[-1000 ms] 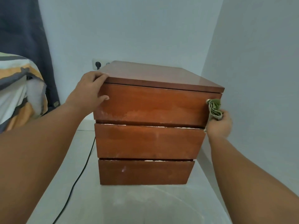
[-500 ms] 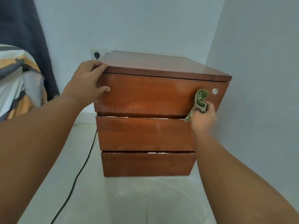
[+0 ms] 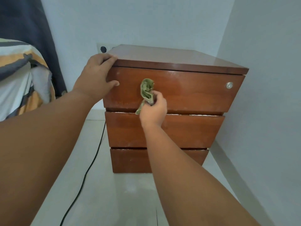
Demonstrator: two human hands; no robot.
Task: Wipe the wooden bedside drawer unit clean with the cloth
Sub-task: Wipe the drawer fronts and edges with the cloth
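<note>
A reddish-brown wooden drawer unit (image 3: 187, 95) with three drawer fronts stands on the pale floor in a corner. My left hand (image 3: 96, 77) grips its top left front corner, fingers curled over the top edge and thumb on the upper drawer front. My right hand (image 3: 154, 110) holds a bunched green cloth (image 3: 146, 91) and presses it against the upper drawer front, left of its middle. A small round metal lock (image 3: 229, 85) shows at the right end of that drawer. Pale dusty marks run along the drawer fronts' lower edges.
A white wall rises close on the right and another behind the unit, with a wall socket (image 3: 103, 48) behind its left corner. A black cable (image 3: 84, 175) trails across the floor on the left. Striped bedding (image 3: 21, 75) and a dark curtain (image 3: 32, 22) stand at the far left.
My right hand has swept the cloth leftward across the upper drawer front, from its right edge past the lock to left of the middle. My left hand has kept its hold on the corner.
</note>
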